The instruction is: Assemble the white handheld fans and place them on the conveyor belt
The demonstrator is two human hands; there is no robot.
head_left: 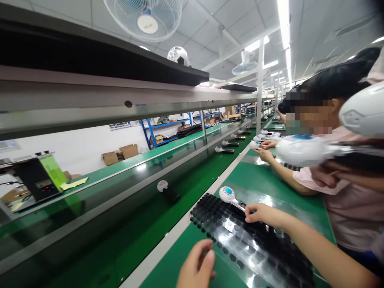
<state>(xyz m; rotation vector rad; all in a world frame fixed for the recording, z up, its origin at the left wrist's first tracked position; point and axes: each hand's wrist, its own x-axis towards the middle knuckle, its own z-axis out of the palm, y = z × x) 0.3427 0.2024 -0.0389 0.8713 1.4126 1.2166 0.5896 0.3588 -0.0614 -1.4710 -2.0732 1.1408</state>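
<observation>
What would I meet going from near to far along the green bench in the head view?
left hand → right hand → white device with blue centre → co-worker's hand

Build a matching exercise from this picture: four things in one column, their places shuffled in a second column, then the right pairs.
Things
1. sheet of black dots
2. white device with the blue centre
3. white device with the black handle
4. big white fan

Places
A. overhead, at the ceiling
B. on the dark conveyor belt
C. under the fingertips of the right hand
D. at the far end of the sheet

Pairs: 1-C; 2-D; 3-B; 4-A
</observation>
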